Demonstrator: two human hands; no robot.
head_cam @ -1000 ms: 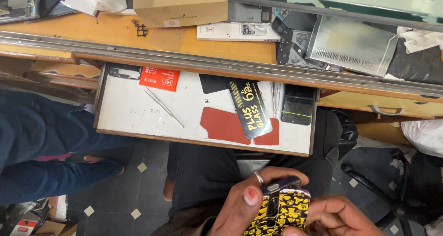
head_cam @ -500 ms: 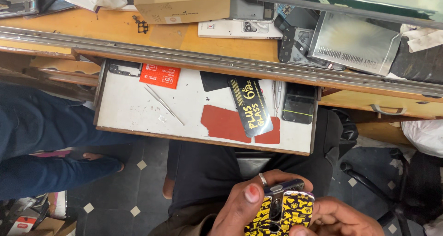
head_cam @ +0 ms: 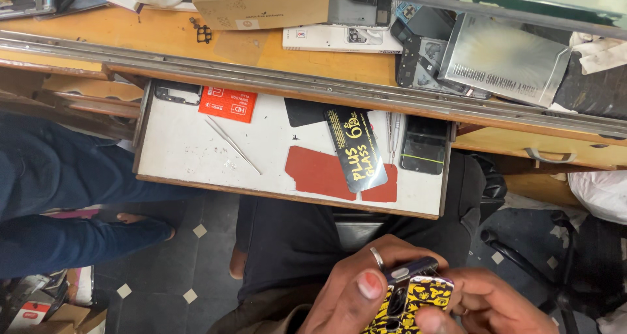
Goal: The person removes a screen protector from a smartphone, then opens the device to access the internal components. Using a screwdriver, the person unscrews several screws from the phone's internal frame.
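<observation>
At the bottom edge, over my lap, both hands hold a phone in a yellow-and-black patterned case. My left hand wraps the case from the left, thumb lying across its back, a ring on one finger. My right hand grips the right side, fingertips on the lower part of the case. The phone's bottom half runs out of view.
A pulled-out white drawer tray holds thin tweezers, a red sheet, a black screen-protector pack, an orange-red pack and a dark phone. The wooden counter above carries boxes and phone parts. Another person's blue-trousered legs are at left.
Both hands with the phone have shifted slightly lower in the view; the grip looks the same. The drawer contents have not moved.
</observation>
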